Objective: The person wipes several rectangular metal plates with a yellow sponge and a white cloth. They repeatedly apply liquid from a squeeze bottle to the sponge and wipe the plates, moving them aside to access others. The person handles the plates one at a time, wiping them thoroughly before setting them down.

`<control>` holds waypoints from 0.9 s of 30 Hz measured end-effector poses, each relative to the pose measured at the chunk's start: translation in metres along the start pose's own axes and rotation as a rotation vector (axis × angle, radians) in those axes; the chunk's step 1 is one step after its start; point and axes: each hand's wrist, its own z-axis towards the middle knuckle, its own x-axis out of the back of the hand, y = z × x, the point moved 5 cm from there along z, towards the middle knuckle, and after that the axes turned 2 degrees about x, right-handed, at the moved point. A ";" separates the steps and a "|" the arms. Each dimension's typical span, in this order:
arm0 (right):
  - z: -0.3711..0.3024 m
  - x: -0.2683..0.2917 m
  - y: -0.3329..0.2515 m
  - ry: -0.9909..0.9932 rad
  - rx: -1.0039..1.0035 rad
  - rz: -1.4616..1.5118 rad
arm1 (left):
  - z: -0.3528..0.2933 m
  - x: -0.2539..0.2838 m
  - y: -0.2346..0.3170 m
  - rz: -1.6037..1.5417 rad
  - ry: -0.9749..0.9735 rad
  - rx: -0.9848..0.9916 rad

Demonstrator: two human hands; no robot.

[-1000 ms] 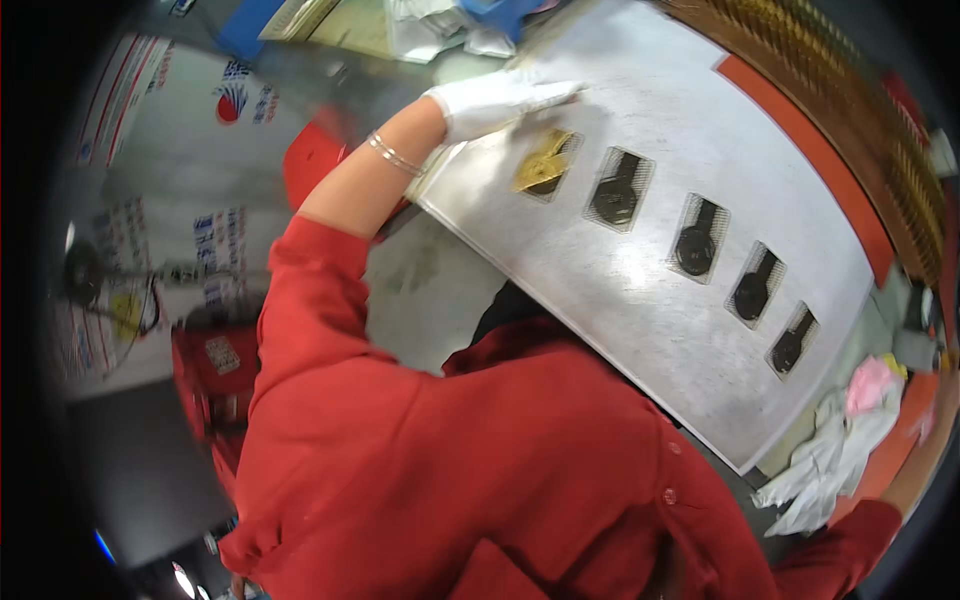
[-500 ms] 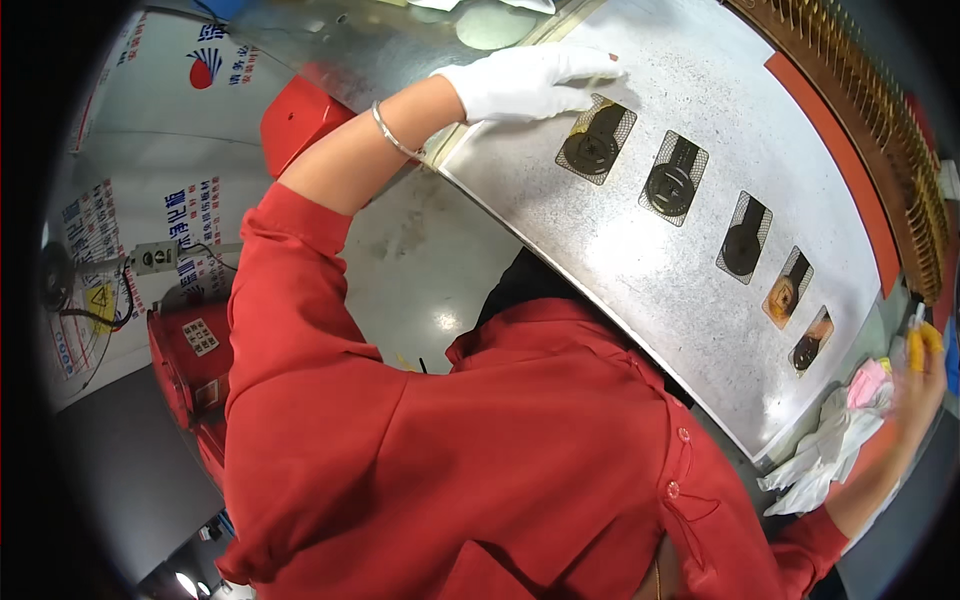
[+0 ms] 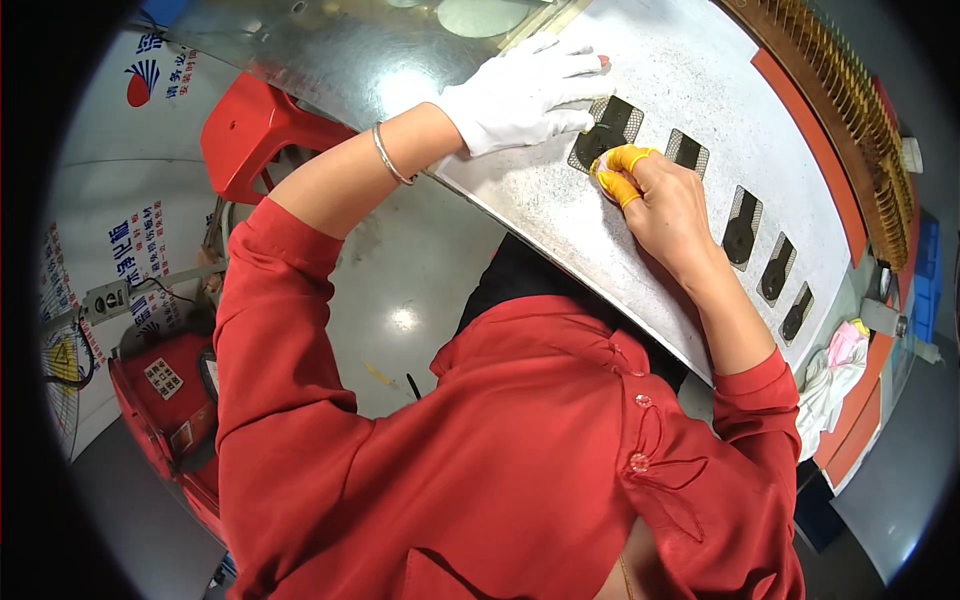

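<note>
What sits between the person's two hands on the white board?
In the head view, one dark, mesh-edged paddle shape lies between the gloved left hand and the right hand.

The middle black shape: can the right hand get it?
Probably yes: nothing covers the middle black shape, and the right hand is near, though its fingers are at the leftmost shape.

Five black pieces (image 3: 740, 240), one red stool (image 3: 237, 130).

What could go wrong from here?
The right hand in yellow finger cots hides part of the second black, mesh-bordered patch from the left, so smudging there might go unnoticed. The left hand in a white fabric glove lies beside the first such patch; its fingertips might rub it.
</note>
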 end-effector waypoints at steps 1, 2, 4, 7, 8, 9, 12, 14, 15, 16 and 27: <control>0.000 -0.003 0.000 -0.011 -0.004 -0.027 | 0.001 0.000 0.002 0.002 -0.012 0.008; 0.001 -0.005 0.000 -0.019 -0.004 -0.053 | 0.001 0.001 0.002 0.009 -0.023 0.016; 0.002 -0.006 0.002 -0.021 -0.025 -0.065 | 0.000 0.001 0.002 0.007 -0.020 0.013; 0.005 -0.006 0.002 -0.017 -0.056 -0.075 | -0.004 -0.001 0.000 0.014 0.020 0.026; 0.007 -0.005 0.002 -0.013 -0.069 -0.082 | -0.003 -0.002 -0.001 0.016 0.042 0.028; 0.005 -0.007 0.000 0.005 -0.040 -0.070 | -0.003 -0.004 -0.003 0.010 0.036 0.024; 0.007 -0.010 0.000 -0.024 -0.072 -0.082 | -0.004 -0.008 -0.005 -0.007 0.024 0.023; 0.013 -0.008 -0.002 -0.049 -0.108 -0.110 | -0.005 -0.006 -0.006 -0.010 0.025 0.024; 0.010 -0.012 -0.005 0.030 0.004 -0.077 | -0.004 -0.006 -0.006 -0.004 0.026 0.022; 0.010 -0.012 -0.009 0.007 -0.006 -0.070 | -0.003 -0.006 -0.006 0.002 0.028 0.021; 0.013 -0.017 -0.012 -0.015 0.037 -0.104 | -0.003 -0.001 -0.003 -0.020 0.019 0.019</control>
